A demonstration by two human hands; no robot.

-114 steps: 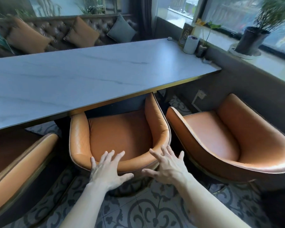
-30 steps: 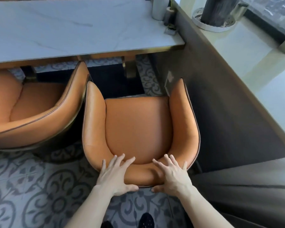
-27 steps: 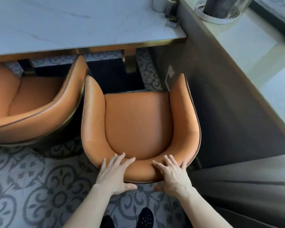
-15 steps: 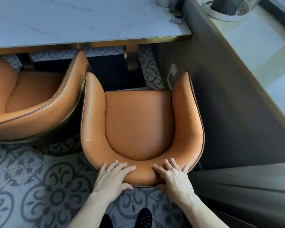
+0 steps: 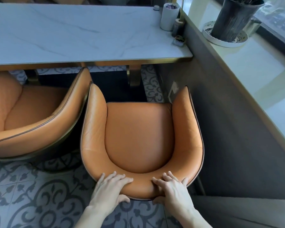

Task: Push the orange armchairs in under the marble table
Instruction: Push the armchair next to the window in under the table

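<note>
The orange armchair (image 5: pixel 139 134) sits short of the marble worktop (image 5: pixel 82 33); left hand (image 5: pixel 109 189) and right hand (image 5: pixel 172 189) each grip its backrest rim, fingers over, thumbs beneath.

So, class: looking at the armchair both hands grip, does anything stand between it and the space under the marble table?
A gold table leg stands ahead of the armchair; otherwise only bare floor shows.

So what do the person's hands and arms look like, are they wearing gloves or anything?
No gloves. The left hand and right hand are bare, with no rings, watch or bracelet showing. Both forearms are bare too, with no sleeves in sight.
</note>
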